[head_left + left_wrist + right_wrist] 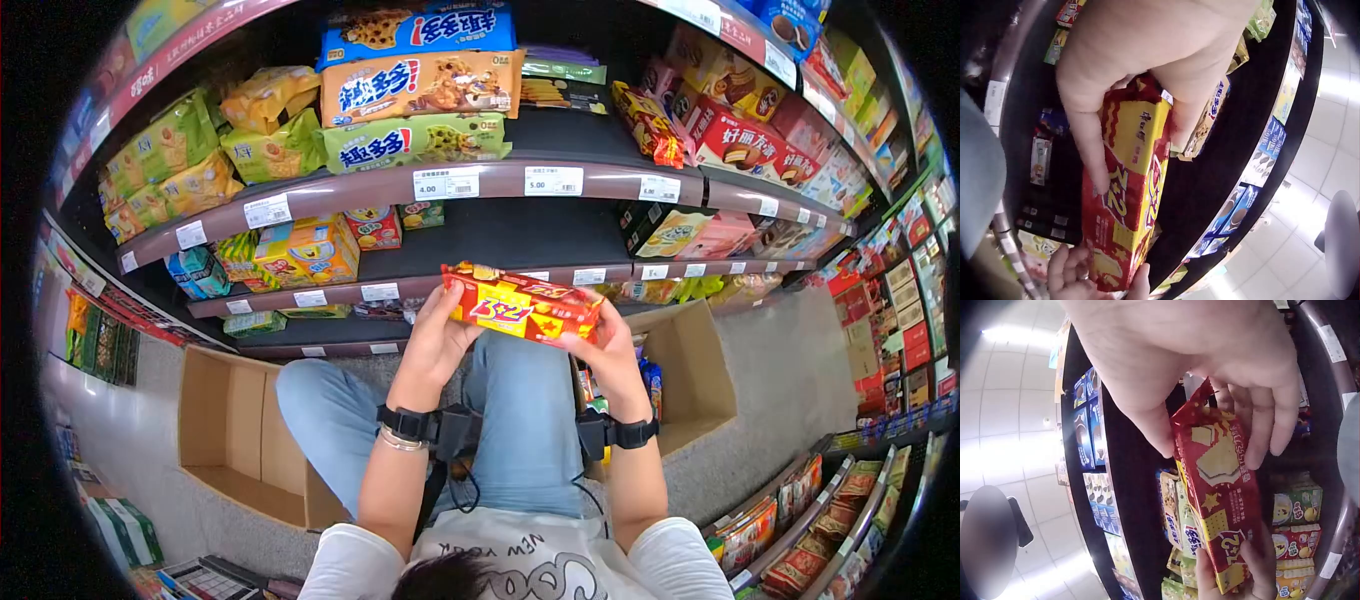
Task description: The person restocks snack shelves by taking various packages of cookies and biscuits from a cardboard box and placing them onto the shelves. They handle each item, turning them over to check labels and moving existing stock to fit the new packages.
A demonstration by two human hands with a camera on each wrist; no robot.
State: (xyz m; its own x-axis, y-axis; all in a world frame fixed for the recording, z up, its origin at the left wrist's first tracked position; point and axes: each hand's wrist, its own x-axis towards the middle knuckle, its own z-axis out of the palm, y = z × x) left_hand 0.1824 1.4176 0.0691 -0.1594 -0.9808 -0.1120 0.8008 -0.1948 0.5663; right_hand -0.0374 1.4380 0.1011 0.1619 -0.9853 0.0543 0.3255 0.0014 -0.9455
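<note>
Both hands hold a red and yellow biscuit pack (520, 303) marked "3+2" level in front of the shelves, above the person's knees. My left hand (436, 335) grips its left end, thumb on the near face. At the opposite end, my right hand (607, 357) holds it between thumb and fingers. In the left wrist view, the pack (1125, 187) runs down from the left hand (1154, 56) to the other hand's fingertips. Crimped red wrapper at one end of the pack (1219, 462) shows under the right hand (1210, 369) in the right wrist view.
On the upper shelf lie stacked cookie packs (420, 90), with a red and yellow pack (648, 125) farther right. Yellow boxes (305, 250) stand on the shelf below. Open cardboard boxes flank the person, one on the left (230, 420) and one on the right (700, 360).
</note>
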